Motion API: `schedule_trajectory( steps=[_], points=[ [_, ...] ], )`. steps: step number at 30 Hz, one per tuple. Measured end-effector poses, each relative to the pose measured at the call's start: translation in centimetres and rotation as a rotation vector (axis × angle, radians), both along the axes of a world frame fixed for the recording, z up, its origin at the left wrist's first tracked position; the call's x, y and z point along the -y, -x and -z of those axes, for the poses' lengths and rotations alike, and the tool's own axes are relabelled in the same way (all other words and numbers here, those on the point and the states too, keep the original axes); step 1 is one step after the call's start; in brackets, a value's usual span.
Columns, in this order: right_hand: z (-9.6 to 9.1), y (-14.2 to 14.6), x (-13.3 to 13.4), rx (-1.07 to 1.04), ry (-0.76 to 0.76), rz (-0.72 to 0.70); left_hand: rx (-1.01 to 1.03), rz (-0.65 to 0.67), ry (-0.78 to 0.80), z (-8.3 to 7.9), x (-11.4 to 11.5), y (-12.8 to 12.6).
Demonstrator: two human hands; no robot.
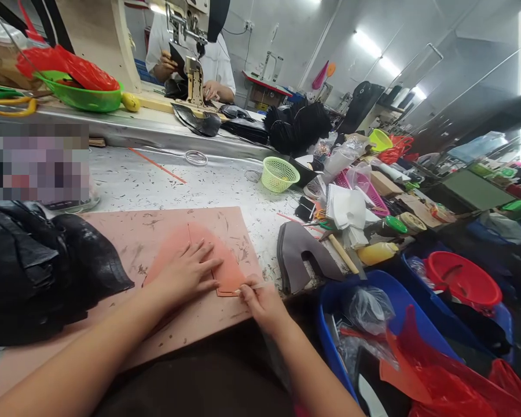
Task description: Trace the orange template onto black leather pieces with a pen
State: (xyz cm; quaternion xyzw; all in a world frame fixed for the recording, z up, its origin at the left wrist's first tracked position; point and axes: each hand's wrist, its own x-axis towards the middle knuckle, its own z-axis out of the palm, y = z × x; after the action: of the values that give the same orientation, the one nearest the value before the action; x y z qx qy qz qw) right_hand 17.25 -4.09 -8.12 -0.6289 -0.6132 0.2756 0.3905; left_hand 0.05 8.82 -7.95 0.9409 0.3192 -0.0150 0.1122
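My left hand [195, 267] lies flat, fingers spread, on an orange see-through pattern sheet [219, 249] with a curved upper edge and a few dark lines or slits. A pinkish-brown cutting board [130, 231] lies under the sheet. At the sheet's lower right corner, my right hand [264, 304] pinches a thin, pale pen [260, 285], its tip at a dark line near the edge. To the left, a heap of black leather pieces [35, 266] rests on the board. Grey curved pieces [304, 258] are stacked right of the board.
A light green basket [280, 175] stands behind the board. Hammer [342, 253], yellow bottle [377, 253] and notepad [345, 205] crowd the right side. Blue bins [330, 313] sit lower right. Across the bench, a person in a white shirt [221, 61] works at a sewing machine [194, 81].
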Motion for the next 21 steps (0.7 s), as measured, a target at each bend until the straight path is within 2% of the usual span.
schedule_trajectory(
  steps=[2,5,8,11,13,17,21],
  points=[
    [-0.4,1.1,-0.7,0.086,0.004,-0.072,0.021,-0.002,-0.01,0.1,0.0,0.1],
    [-1.2,1.1,-1.0,0.057,0.012,-0.142,0.05,0.012,-0.019,0.3,0.1,0.3],
    [-2.0,-1.4,-0.7,-0.003,0.121,-0.156,0.058,0.021,-0.011,0.4,0.0,0.4],
    [-2.8,-4.2,-0.8,-0.055,0.268,-0.091,0.057,0.013,0.005,0.3,-0.1,0.4],
    [-2.8,-4.8,-1.8,-0.138,0.261,-0.059,0.061,0.008,0.009,0.2,-0.1,0.4],
    [-1.3,-2.3,-5.9,-0.169,0.171,0.015,0.066,-0.012,-0.033,0.0,1.2,0.4],
    [0.6,1.7,-9.2,-0.054,0.187,0.092,0.164,0.004,-0.209,-0.7,3.0,1.1]
  ],
)
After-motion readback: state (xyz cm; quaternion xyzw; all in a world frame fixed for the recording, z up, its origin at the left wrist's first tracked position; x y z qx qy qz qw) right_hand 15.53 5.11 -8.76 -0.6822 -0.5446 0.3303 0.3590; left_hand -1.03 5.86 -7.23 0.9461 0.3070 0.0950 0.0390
